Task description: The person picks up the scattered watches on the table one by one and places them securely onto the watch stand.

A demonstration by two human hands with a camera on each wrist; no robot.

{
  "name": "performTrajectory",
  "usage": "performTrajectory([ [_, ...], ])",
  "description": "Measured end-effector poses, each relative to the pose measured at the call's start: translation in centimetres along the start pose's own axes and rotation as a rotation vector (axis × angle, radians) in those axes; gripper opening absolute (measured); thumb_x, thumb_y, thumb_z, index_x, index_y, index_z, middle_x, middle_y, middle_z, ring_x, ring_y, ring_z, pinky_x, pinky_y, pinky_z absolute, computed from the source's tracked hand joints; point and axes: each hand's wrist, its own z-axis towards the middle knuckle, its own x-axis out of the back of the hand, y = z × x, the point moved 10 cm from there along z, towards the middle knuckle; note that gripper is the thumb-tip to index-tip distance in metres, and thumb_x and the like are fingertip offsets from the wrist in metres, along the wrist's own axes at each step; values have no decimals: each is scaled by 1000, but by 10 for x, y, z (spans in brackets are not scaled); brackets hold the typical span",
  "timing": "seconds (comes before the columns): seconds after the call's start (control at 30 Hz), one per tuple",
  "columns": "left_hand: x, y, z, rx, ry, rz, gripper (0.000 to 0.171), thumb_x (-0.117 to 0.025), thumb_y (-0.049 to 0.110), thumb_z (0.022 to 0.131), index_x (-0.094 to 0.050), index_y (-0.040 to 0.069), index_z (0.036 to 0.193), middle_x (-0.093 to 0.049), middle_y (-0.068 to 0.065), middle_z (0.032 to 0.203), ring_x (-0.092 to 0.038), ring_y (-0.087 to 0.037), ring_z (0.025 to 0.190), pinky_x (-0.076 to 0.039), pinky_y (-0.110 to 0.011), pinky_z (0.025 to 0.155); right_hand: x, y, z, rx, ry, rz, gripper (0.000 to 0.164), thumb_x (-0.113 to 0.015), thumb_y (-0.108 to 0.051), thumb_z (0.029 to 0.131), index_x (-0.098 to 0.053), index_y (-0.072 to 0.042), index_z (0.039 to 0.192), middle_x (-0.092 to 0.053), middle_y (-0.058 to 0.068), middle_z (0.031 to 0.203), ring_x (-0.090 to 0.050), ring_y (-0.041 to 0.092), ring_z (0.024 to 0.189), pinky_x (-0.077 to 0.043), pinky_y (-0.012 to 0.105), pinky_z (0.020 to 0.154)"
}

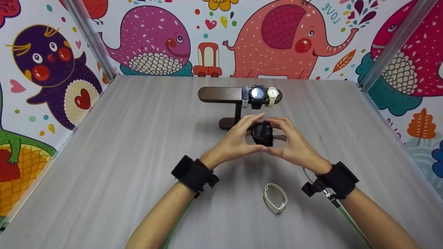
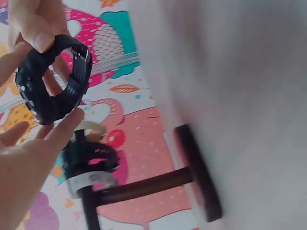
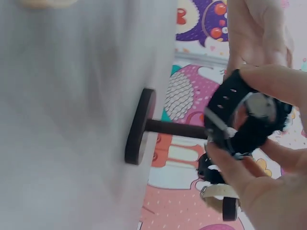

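Note:
A black wristwatch with a closed strap is held up between both hands, in front of a dark wooden watch stand. My left hand grips it from the left, with fingertips at the edge of the strap loop in the left wrist view. From the other side my right hand pinches the strap between thumb and fingers, as the right wrist view shows. The loop of the black watch looks round and hollow there. Part of the stand's foot is hidden behind the left hand.
On the stand's right arm hang a grey band, a dark round-faced watch and a pale-strapped watch. A beige looped wristband lies on the table near me. Printed walls enclose the back and sides.

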Motion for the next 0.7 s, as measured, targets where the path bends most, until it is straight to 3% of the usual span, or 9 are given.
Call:
performTrajectory([
  [0.27,17,31,-13,-184,90,-67,88,-84,16,81,-36,0,153,-36,-19,154,-42,-28,143,-43,-27,115,-3,-24,-2,150,4,259,83,-71,21,78,-34,1,149,-30,15,153,-39,22,146,-48,24,108],
  [0.47,23,34,-20,-263,156,-102,81,-86,11,77,-45,-3,146,-42,-21,149,-49,-30,138,-46,-28,112,-10,-38,-4,290,-40,365,81,-69,24,77,-29,8,146,-28,11,155,-41,13,144,-48,29,110],
  [0.6,28,32,-26,-293,219,-46,75,-87,14,76,-53,-2,140,-50,-20,143,-52,-28,133,-48,-28,111,-16,-38,-2,298,-43,375,80,-71,20,79,-28,9,146,-32,3,153,-44,12,143,-46,30,112],
  [0.7,30,29,-29,-289,249,-28,72,-88,15,75,-55,-1,138,-52,-19,140,-53,-27,131,-49,-27,109,-19,-37,-1,294,-46,376,81,-72,18,80,-28,8,147,-34,4,151,-44,12,142,-46,29,112],
])
